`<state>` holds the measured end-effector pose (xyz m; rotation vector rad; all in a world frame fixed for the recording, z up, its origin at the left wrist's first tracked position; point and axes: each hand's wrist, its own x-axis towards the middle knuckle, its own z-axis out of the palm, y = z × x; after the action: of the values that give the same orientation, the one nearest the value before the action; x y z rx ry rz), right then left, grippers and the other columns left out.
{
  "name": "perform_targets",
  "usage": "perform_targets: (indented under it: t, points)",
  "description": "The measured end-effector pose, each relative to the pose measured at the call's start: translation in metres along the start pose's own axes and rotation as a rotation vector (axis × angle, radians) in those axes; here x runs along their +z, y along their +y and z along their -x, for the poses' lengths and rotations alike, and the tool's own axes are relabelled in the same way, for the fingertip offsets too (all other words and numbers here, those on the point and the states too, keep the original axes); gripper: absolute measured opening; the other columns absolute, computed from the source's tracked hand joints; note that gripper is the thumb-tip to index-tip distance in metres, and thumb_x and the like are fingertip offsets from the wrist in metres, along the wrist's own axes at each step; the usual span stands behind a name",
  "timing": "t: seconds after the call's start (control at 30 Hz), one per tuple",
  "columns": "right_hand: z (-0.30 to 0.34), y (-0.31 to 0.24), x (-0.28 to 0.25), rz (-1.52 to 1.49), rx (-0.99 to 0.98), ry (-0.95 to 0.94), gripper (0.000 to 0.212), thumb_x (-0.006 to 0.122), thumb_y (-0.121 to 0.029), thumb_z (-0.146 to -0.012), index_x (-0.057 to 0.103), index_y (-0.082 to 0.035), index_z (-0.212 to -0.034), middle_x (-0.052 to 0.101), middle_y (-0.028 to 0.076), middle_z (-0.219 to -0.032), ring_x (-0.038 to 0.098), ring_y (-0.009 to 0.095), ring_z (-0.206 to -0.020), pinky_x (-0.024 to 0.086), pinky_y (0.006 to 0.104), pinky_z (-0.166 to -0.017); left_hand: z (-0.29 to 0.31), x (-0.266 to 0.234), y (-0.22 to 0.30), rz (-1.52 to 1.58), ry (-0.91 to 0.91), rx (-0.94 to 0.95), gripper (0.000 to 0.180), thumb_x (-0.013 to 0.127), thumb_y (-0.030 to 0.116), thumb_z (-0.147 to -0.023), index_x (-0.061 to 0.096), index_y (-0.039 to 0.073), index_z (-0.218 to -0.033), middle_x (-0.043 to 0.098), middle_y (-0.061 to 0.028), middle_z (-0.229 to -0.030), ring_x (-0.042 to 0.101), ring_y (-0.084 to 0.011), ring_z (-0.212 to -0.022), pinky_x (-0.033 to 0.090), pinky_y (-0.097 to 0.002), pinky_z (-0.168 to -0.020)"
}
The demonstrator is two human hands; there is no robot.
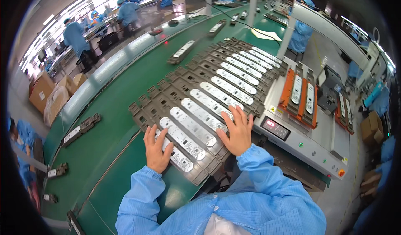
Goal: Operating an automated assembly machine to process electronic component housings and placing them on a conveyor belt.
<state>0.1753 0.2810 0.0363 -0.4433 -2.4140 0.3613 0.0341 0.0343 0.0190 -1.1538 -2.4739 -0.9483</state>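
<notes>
Side by side in front of me lies a row of grey-brown fixtures (160, 98), each with a long white circuit board (184, 138) with rounded ends. At the row's near left end, my left hand (158, 151) rests with fingers spread over the nearest board and fixture. Farther right, my right hand (238, 130) lies across the near ends of the middle boards, its fingers apart. Neither hand is closed round anything. Small dark components dot the boards; the hands hide parts of a few of them.
The fixtures stand on a green conveyor (121, 122) that curves away. A single loaded fixture (182, 51) sits beyond the row, another (81, 129) at left. On my right stands a machine with a control panel (275, 128) and orange holders (288, 93). Co-workers (78, 37) are far off.
</notes>
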Motion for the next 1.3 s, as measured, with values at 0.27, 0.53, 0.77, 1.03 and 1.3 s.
perform_targets:
  t: [0.27,0.53,0.77,1.03,1.3]
  points:
    - [-0.027,-0.002,0.059,-0.055,-0.019,0.024,0.053,0.064,-0.041,-0.082,0.055,-0.013,-0.127,0.046,0.014,-0.136,0.037,0.033,-0.132,0.022,0.0635,-0.107,-0.006,-0.023,-0.052,-0.115,-0.03,0.011,0.05,0.057,0.029,-0.091,0.051,0.005,-0.135,0.031,-0.0221,-0.148,0.023,-0.0429,-0.138,0.021,-0.0533,-0.112]
    - [-0.04,-0.004,0.062,-0.089,0.03,-0.093,0.055,0.059,-0.041,-0.087,0.052,-0.009,-0.131,0.041,0.014,-0.141,0.029,0.031,-0.138,0.018,0.0613,-0.111,-0.017,-0.02,-0.065,-0.175,-0.074,-0.025,0.048,0.047,0.031,-0.099,0.047,0.002,-0.137,0.028,-0.0237,-0.15,0.021,-0.0414,-0.14,0.019,-0.0519,-0.112]
    - [-0.051,-0.007,0.065,-0.093,-0.011,-0.112,0.055,0.058,-0.04,-0.087,0.051,-0.009,-0.131,0.04,0.014,-0.142,0.028,0.03,-0.138,0.018,0.0604,-0.111,-0.02,-0.021,-0.071,-0.2,-0.05,-0.048,0.047,0.04,0.033,-0.102,0.046,0.003,-0.138,0.027,-0.0236,-0.15,0.021,-0.0402,-0.14,0.02,-0.0508,-0.112]
    - [-0.04,-0.007,0.069,-0.095,-0.003,-0.035,0.053,0.062,-0.039,-0.085,0.054,-0.011,-0.129,0.045,0.012,-0.139,0.034,0.03,-0.135,0.023,0.061,-0.108,-0.015,-0.021,-0.069,-0.211,-0.061,-0.039,0.049,0.045,0.033,-0.099,0.048,0.002,-0.136,0.029,-0.0261,-0.148,0.022,-0.0429,-0.138,0.02,-0.0528,-0.112]
    - [-0.045,-0.011,0.071,-0.12,0.013,-0.084,0.053,0.06,-0.039,-0.087,0.052,-0.009,-0.13,0.041,0.013,-0.141,0.029,0.03,-0.138,0.019,0.06,-0.111,-0.021,-0.022,-0.078,-0.242,-0.013,0.017,0.046,0.053,0.025,-0.094,0.05,0.0,-0.133,0.034,-0.026,-0.145,0.028,-0.042,-0.136,0.024,-0.0511,-0.111]
